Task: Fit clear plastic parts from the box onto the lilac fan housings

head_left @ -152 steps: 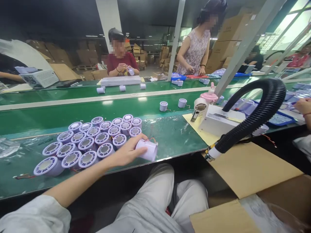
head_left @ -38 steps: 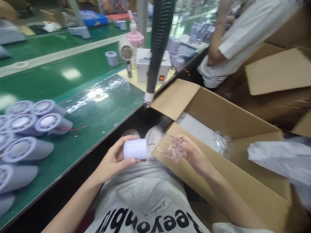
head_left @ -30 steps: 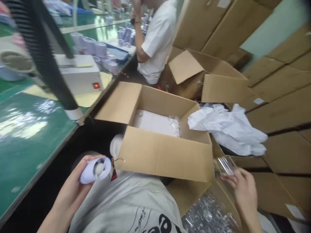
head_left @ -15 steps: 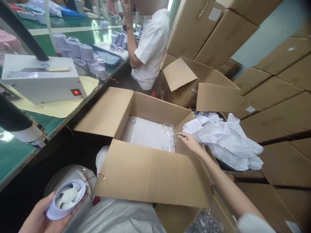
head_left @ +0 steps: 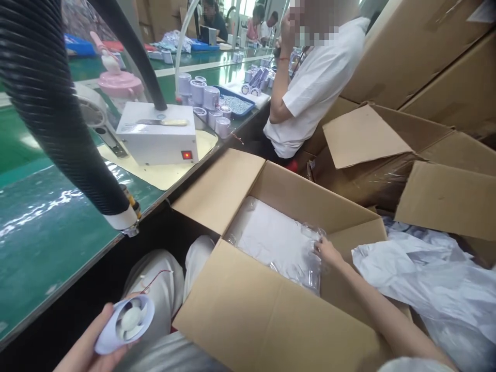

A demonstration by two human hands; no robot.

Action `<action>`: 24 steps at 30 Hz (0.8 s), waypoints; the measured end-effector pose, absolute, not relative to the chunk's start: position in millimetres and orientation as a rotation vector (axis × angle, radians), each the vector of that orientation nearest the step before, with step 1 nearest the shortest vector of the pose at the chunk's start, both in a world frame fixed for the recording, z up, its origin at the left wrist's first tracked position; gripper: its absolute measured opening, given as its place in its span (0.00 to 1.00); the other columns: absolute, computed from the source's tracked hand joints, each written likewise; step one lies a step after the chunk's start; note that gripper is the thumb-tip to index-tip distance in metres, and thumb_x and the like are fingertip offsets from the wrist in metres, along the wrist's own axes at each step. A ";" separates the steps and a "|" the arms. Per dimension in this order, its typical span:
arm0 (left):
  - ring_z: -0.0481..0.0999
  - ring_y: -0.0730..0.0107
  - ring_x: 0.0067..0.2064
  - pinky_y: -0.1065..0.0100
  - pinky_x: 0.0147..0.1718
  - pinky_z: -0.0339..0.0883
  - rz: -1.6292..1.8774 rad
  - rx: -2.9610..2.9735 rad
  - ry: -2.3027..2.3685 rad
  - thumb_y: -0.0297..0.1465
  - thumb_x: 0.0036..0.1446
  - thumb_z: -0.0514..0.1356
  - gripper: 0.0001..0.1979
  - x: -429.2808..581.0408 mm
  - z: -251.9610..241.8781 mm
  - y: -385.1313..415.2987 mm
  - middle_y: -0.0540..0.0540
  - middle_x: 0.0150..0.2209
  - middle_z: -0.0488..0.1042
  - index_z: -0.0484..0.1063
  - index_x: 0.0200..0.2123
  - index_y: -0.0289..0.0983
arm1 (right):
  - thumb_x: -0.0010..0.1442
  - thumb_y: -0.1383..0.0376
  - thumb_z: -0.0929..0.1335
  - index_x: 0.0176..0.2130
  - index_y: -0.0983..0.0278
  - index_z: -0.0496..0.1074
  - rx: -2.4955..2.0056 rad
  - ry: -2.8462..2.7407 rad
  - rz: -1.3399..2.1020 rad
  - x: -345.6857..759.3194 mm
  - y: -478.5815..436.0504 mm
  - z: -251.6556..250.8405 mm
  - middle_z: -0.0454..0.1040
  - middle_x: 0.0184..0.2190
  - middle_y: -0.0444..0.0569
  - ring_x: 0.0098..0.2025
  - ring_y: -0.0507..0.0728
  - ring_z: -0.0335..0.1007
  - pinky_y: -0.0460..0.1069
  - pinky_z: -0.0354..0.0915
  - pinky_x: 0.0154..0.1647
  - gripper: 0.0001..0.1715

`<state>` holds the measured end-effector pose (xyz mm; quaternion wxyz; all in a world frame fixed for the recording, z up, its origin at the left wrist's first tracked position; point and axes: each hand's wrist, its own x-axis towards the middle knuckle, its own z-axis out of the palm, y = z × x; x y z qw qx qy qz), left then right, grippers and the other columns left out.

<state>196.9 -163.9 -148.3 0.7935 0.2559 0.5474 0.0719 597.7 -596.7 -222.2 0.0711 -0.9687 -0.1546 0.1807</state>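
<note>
Lilac plastic cylindrical fan housing (head_left: pixel 124 324) with white blades sits low on the left, in my left hand (head_left: pixel 91 343), that grip wrapped snugly round its side; it could slip, I judge, if those fingers slacken. Its thin red wires (head_left: pixel 158 273) hang loose over the knee and might snag on the near flap of the brown cardboard carton (head_left: pixel 279 305) if I swing right. Inside lie clear, rounded plastic pieces (head_left: pixel 310 230) by a flat white sheet (head_left: pixel 267 227); my right hand (head_left: pixel 329 253) bends its fingertips at one, though I cannot tell whether that grip has hold. Squeezing too hard might crack it.
</note>
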 end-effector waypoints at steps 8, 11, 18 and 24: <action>0.69 0.77 0.18 0.79 0.10 0.61 -0.121 0.855 0.712 0.41 0.51 0.65 0.17 234.6 -122.1 -175.5 0.48 0.26 0.74 0.73 0.37 0.32 | 0.60 0.49 0.64 0.15 0.62 0.57 -2.073 -0.747 0.362 525.2 -513.1 -135.3 0.76 0.47 0.56 0.60 0.68 0.62 0.62 0.57 0.61 0.30; 0.71 0.74 0.20 0.77 0.10 0.63 -0.180 0.885 0.600 0.41 0.49 0.65 0.18 237.4 -110.9 -175.5 0.47 0.28 0.73 0.72 0.35 0.33 | 0.63 0.47 0.62 0.23 0.62 0.69 -1.576 -0.923 0.623 460.5 -452.9 -105.2 0.78 0.39 0.54 0.49 0.66 0.72 0.59 0.65 0.53 0.27; 0.62 0.79 0.15 0.78 0.09 0.53 -0.295 0.997 0.522 0.50 0.54 0.58 0.23 219.0 -96.0 -166.7 0.49 0.23 0.70 0.70 0.36 0.33 | 0.66 0.50 0.62 0.63 0.54 0.60 -1.866 -1.786 0.485 356.8 -354.6 -83.1 0.64 0.58 0.59 0.55 0.67 0.65 0.62 0.66 0.51 0.30; 0.69 0.74 0.30 0.75 0.25 0.62 -0.144 1.607 0.383 0.36 0.56 0.61 0.10 201.5 -79.3 -161.7 0.49 0.31 0.71 0.74 0.35 0.35 | 0.59 0.62 0.71 0.50 0.59 0.73 -2.122 -1.878 0.380 345.0 -325.3 -79.1 0.62 0.58 0.60 0.50 0.69 0.66 0.63 0.70 0.43 0.18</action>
